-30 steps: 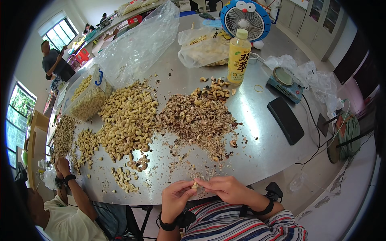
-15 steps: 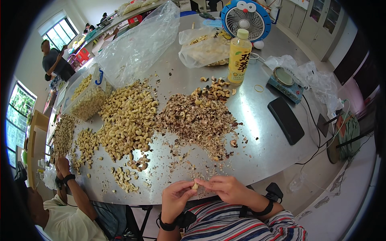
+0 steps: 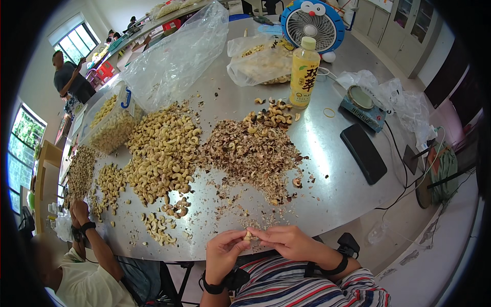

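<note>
At the table's near edge my left hand (image 3: 223, 251) pinches a pale cashew nut (image 3: 248, 236) between thumb and fingers. My right hand (image 3: 284, 240) meets it from the other side, its fingertips closed on the same nut. Ahead of my hands lies a heap of brown skin flakes (image 3: 250, 153), with crumbs trailing toward me. Left of it spreads a big pile of cashews (image 3: 161, 148), and a small group of cashews (image 3: 158, 228) sits nearer to me. Darker, unpeeled cashews (image 3: 276, 113) rest at the far side of the flakes.
Behind the heaps stand a yellow drink bottle (image 3: 305, 74), a bag of cashews (image 3: 261, 61), a blue fan (image 3: 313, 25) and a clear tub (image 3: 110, 120). A black phone (image 3: 363, 153) and a small scale (image 3: 362, 105) lie right. A co-worker's hands (image 3: 79, 215) work at the left edge.
My fingers have shifted very slightly around the cashew, and my right hand sits a touch lower. The heaps look the same.
</note>
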### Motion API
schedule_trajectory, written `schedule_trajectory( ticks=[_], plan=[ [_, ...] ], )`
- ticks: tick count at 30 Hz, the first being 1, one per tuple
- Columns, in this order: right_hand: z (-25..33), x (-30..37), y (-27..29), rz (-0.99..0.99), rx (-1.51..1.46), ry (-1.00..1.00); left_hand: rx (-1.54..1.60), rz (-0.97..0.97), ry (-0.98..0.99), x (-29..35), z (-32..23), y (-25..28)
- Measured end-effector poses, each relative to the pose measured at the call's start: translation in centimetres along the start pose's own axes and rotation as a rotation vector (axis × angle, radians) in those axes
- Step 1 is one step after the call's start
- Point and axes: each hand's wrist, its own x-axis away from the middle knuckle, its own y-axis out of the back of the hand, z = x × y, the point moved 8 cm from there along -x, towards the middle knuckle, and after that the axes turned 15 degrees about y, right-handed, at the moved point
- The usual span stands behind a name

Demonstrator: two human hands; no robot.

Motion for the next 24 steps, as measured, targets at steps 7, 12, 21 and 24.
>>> schedule_trajectory(
  ticks=[7, 12, 21, 24],
  plan=[
    [0.11, 0.02, 0.09, 0.002, 0.019, 0.019, -0.014, -0.005, -0.011, 0.02, -0.13, -0.08],
    [-0.02, 0.14, 0.08, 0.006, 0.048, 0.033, -0.024, -0.008, -0.006, 0.05, -0.15, -0.06],
    [-0.15, 0.20, 0.19, -0.005, 0.098, 0.029, -0.032, -0.001, -0.001, -0.05, -0.05, -0.08],
    [-0.09, 0.16, 0.33, -0.029, 0.097, 0.045, -0.031, 0.001, -0.004, -0.06, -0.02, -0.07]
  ],
)
